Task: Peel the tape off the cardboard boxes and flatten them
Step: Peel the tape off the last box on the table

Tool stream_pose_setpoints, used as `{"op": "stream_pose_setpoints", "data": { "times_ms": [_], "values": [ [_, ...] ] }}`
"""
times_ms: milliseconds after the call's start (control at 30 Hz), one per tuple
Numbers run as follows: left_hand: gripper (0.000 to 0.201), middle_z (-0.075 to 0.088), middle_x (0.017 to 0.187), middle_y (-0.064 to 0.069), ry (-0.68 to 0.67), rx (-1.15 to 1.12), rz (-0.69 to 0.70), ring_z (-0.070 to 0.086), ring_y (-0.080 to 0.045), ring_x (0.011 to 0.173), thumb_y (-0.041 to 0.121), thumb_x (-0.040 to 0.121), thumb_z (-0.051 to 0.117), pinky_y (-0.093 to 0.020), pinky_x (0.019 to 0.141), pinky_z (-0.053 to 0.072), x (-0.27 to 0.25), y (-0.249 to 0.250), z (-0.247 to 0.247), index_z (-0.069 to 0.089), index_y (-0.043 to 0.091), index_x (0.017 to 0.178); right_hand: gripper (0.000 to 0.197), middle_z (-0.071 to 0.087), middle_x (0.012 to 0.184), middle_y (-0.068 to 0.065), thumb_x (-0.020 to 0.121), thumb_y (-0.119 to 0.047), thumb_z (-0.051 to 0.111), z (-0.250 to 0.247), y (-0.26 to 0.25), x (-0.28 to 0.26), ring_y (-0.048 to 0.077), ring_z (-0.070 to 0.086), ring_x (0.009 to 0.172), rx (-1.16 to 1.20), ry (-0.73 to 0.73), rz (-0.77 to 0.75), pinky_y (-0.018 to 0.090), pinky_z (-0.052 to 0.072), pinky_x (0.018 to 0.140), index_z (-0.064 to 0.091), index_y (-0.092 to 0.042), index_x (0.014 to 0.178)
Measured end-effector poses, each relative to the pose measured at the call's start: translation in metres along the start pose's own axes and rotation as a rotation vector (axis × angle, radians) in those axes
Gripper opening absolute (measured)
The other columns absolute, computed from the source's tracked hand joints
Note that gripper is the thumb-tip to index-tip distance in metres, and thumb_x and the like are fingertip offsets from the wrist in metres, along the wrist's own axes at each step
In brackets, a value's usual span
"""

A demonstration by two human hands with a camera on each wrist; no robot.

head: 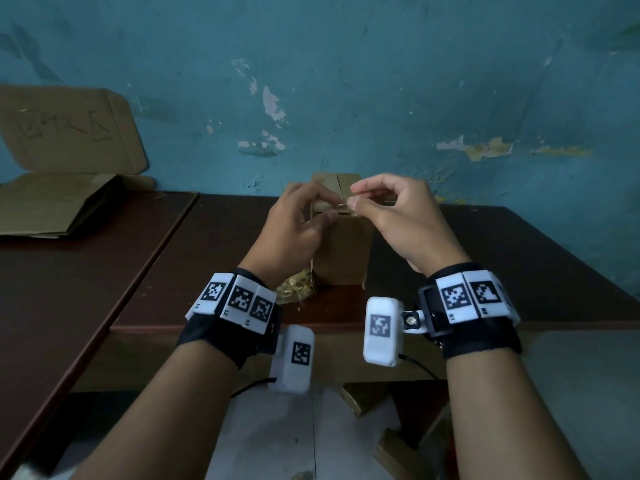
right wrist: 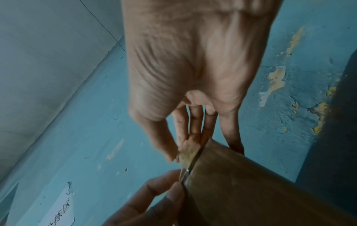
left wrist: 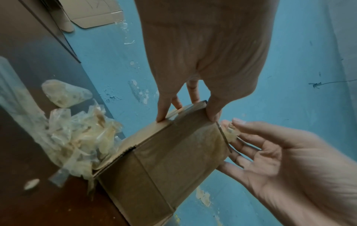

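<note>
Your small cardboard box (head: 341, 251) stands upright at centre frame in the head view, on the dark table (head: 519, 271), close to the blue wall (head: 381, 81). A strip of clear, yellowed tape (right wrist: 187, 154) is lifted off its top edge. Your right hand (head: 398, 216) pinches that tape btwn thumb and forefinger; the other fingers are loosely spread. Your left hand (head: 298, 223) grips the top of the box, fingertips (left wrist: 161, 117) pressing on the top flaps and thumb on the near side, w/ the box clamped btwn them.

Just left of the box base, lower centre in the head view, lies a heap of crumpled peeled tape (left wrist: 77, 137), touching the box corner in the left wrist view. Upper left of the head frame: flattened cardboard (head: 52, 206) on a second table (head: 69, 289), and a cardboard sheet (head: 72, 129) w/ handwriting leaning on the wall. Both wrists carry black bands (head: 481, 337) w/ white marker tiles. Lower right, below the table edge, more cardboard pieces (head: 363, 396) on the floor.
</note>
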State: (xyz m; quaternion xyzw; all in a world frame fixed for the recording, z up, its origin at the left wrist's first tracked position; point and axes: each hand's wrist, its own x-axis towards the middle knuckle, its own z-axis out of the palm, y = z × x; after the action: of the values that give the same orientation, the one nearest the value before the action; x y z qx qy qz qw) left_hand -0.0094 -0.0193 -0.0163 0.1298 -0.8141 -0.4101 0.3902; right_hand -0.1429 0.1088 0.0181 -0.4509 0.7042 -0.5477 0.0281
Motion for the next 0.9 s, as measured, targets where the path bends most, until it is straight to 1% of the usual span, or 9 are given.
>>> {"op": "stream_pose_setpoints", "data": {
  "times_ms": [133,200,300,333,400,467,667,800,900],
  "values": [
    [0.022,0.059,0.119,-0.002,-0.005,-0.015,0.003,0.059,-0.015,0.112,0.011,0.101,0.069,-0.014,0.088,0.047,0.000,0.001,0.002,0.068,0.033,0.100,0.023,0.069,0.120,-0.001,0.084,-0.025,0.086,-0.010,0.000,0.000,0.009,0.070,0.111,0.076,-0.078,0.047,0.034,0.055,0.106,0.083,-0.025,0.107],
    [0.019,0.059,0.118,-0.001,-0.001,-0.010,0.002,0.059,-0.014,0.111,0.009,0.101,0.069,-0.018,0.090,0.048,0.000,0.001,0.002,0.068,0.028,0.101,0.021,0.067,0.122,-0.003,0.088,-0.021,0.089,-0.013,0.000,0.000,0.010,0.067,0.116,-0.031,-0.102,0.018,0.032,0.050,0.112,0.083,-0.025,0.108],
    [0.017,0.059,0.115,-0.001,0.004,-0.006,0.010,0.061,-0.014,0.110,0.008,0.101,0.069,-0.025,0.092,0.051,0.001,0.002,0.003,0.067,0.025,0.100,0.024,0.063,0.120,-0.008,0.090,-0.023,0.088,-0.015,-0.005,0.000,0.009,0.061,0.116,-0.239,-0.136,-0.018,0.010,0.040,0.096,0.082,-0.020,0.112],
    [0.018,0.059,0.115,-0.001,0.004,-0.005,0.008,0.062,-0.015,0.110,0.007,0.101,0.068,-0.028,0.093,0.052,0.001,0.002,0.003,0.066,0.025,0.099,0.023,0.062,0.117,-0.007,0.090,-0.023,0.088,-0.015,-0.007,0.000,0.010,0.060,0.114,-0.276,-0.136,-0.023,0.008,0.038,0.089,0.081,-0.019,0.112],
    [0.020,0.059,0.115,-0.001,0.001,0.004,0.004,0.062,-0.017,0.110,0.007,0.101,0.068,-0.035,0.095,0.054,0.001,0.003,0.003,0.065,0.027,0.097,0.018,0.060,0.114,-0.005,0.092,-0.023,0.086,-0.015,-0.010,-0.001,0.012,0.059,0.110,-0.324,-0.137,-0.020,0.011,0.038,0.081,0.079,-0.022,0.108],
    [0.021,0.058,0.115,-0.001,-0.009,0.026,0.002,0.061,-0.018,0.109,0.009,0.102,0.067,-0.041,0.096,0.055,0.000,0.006,0.002,0.063,0.029,0.096,0.013,0.059,0.113,-0.005,0.095,-0.023,0.083,-0.014,-0.013,-0.004,0.012,0.056,0.107,-0.368,-0.153,-0.018,0.007,0.033,0.076,0.073,-0.026,0.103],
    [0.014,0.064,0.109,-0.002,-0.068,0.064,-0.019,0.061,-0.029,0.106,0.026,0.095,0.063,-0.057,0.092,0.055,0.001,0.011,-0.001,0.062,0.041,0.094,0.011,0.059,0.116,-0.008,0.100,-0.021,0.077,-0.013,-0.017,-0.007,0.008,0.053,0.105,-0.431,-0.185,-0.036,0.005,0.028,0.073,0.066,-0.025,0.099],
    [0.022,0.064,0.099,-0.004,-0.100,0.106,0.001,0.062,-0.027,0.096,0.011,0.099,0.065,-0.046,0.080,0.054,0.004,0.011,-0.004,0.062,0.033,0.096,0.016,0.058,0.111,-0.009,0.099,-0.019,0.078,-0.013,-0.017,-0.007,0.007,0.053,0.100,-0.420,-0.181,-0.047,0.003,0.031,0.073,0.065,-0.027,0.095],
    [0.019,0.061,0.094,-0.002,-0.118,0.148,0.013,0.061,-0.022,0.088,0.008,0.101,0.065,-0.033,0.072,0.047,0.006,0.010,-0.006,0.063,0.027,0.100,0.022,0.059,0.105,-0.012,0.096,-0.017,0.080,-0.012,-0.014,-0.007,0.002,0.057,0.096,-0.370,-0.178,-0.054,0.008,0.038,0.077,0.063,-0.030,0.091]
  ]
}}
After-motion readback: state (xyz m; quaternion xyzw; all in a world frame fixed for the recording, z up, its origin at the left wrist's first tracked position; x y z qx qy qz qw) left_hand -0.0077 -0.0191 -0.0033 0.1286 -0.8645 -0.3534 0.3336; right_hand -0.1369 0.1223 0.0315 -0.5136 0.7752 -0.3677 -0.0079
